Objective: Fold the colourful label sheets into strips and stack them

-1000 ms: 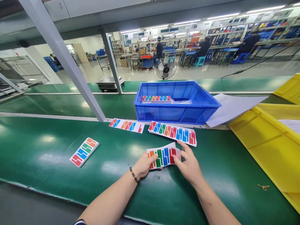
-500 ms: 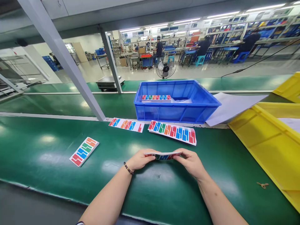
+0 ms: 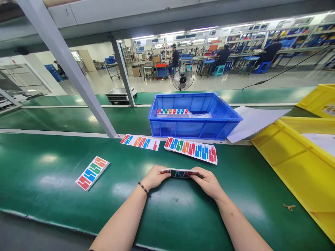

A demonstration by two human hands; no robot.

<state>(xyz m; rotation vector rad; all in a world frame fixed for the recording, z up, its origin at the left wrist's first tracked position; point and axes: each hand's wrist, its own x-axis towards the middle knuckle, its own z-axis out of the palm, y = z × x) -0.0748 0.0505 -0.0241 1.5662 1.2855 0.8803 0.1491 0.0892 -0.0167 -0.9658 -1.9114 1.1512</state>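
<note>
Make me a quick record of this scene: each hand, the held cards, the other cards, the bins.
Left hand: grips left end of the held cards
Right hand: grips their right end
Held cards: seen nearly edge-on, count unclear
Green surface: left stack, middle strip, right stack
Blue bin: beyond right stack, contains printed cards
Yellow bin: on the right

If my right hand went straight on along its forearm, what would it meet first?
Past the held white multicoloured strips, probably the long stack of white multicoloured strips ahead; depth is unclear.
</note>
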